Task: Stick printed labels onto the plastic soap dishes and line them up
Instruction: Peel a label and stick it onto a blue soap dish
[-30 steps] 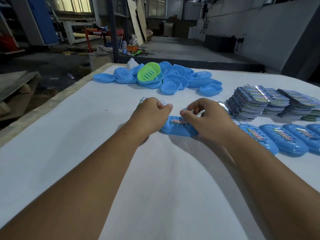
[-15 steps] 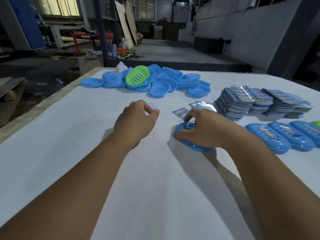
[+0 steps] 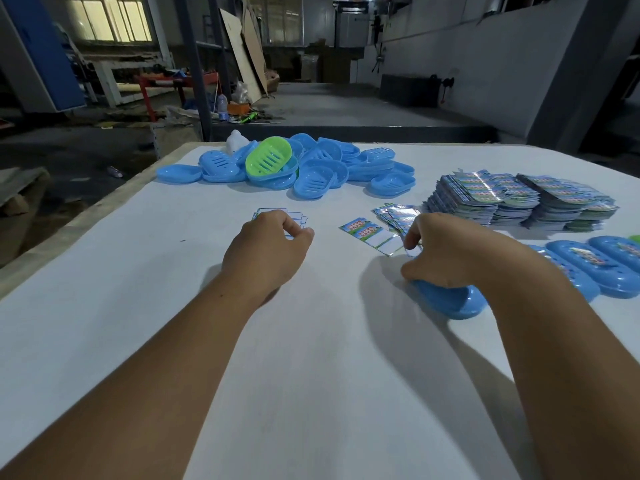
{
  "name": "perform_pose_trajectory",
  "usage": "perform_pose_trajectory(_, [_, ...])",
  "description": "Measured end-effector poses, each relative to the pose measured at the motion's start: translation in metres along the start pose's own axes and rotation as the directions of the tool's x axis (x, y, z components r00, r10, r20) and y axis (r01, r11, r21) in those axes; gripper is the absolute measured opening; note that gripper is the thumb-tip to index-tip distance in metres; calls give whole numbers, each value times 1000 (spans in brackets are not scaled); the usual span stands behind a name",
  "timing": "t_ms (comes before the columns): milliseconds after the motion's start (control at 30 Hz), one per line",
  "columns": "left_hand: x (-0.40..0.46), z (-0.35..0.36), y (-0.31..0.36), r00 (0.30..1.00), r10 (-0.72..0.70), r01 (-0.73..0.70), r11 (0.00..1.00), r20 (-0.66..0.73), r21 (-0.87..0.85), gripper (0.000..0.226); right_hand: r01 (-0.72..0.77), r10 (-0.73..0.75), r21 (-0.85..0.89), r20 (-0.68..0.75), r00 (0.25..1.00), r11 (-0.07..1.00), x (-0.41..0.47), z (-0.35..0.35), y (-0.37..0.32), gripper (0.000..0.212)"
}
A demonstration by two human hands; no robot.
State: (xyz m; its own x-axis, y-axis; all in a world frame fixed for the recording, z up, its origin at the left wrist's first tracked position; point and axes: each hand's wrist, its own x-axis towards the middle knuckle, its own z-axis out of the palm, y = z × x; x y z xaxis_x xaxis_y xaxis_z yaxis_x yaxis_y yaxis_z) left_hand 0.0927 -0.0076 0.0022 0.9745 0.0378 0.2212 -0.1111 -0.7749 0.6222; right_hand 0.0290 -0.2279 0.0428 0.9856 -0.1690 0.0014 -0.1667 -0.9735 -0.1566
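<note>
My right hand (image 3: 450, 251) grips a blue soap dish (image 3: 453, 303) from above on the white table (image 3: 311, 375), just left of a row of labelled blue dishes (image 3: 602, 271). My left hand (image 3: 266, 251) has its fingers curled; its fingertips lie over a small pile of white backing slips (image 3: 298, 218), and I cannot tell whether it pinches one. A loose label sheet (image 3: 370, 235) lies between the hands, beside a few more sheets (image 3: 394, 213).
A heap of unlabelled blue dishes (image 3: 325, 171) with one green dish (image 3: 268, 161) sits at the table's far side. Stacks of printed label sheets (image 3: 519, 199) stand at the far right. The table's left edge (image 3: 69, 230) drops to the workshop floor.
My right hand has carried the blue dish rightward toward the row. My left hand let go of the dish and drew back to the backing slips.
</note>
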Motion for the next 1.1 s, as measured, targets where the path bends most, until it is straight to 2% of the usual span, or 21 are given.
perform_pose_trajectory(67, [0, 0, 0, 1000, 2, -2, 1000, -1, 2, 26, 12, -12, 11, 9, 1000, 1000, 1, 0, 2, 30])
perform_pose_trajectory(133, [1, 1, -1, 1000, 3, -3, 1000, 0, 5, 26, 17, -17, 4, 20, 1000, 1000, 3, -1, 5, 36])
perform_pose_trajectory(267, [2, 1, -1, 1000, 3, -3, 1000, -8, 20, 26, 11, -11, -18, 16, 1000, 1000, 6, 0, 10, 33])
perform_pose_trajectory(400, [3, 2, -3, 998, 37, -32, 995, -51, 91, 23, 37, -38, 7, 11, 999, 999, 7, 1, 7, 32])
perform_pose_trajectory(533, [10, 7, -1, 972, 159, -127, 975, -174, 181, 14, 94, -89, 79, -63, 994, 992, 7, 11, -13, 29])
perform_pose_trajectory(600, [21, 14, 3, 944, 248, -196, 952, -217, 235, 18, 143, -133, 103, -98, 986, 984, 6, 21, -27, 24])
perform_pose_trajectory(733, [54, 32, 12, 916, 358, -235, 844, -179, 483, 27, 236, -211, 130, -179, 961, 963, 9, 36, -39, 16])
perform_pose_trajectory(833, [78, 43, 19, 941, 324, -207, 778, -97, 593, 33, 263, -230, 161, -199, 953, 951, 12, 39, -39, 20])
perform_pose_trajectory(1100, [115, 63, 26, 979, 184, -118, 857, -85, 502, 36, 288, -236, 190, -254, 938, 939, 11, 39, -37, 30])
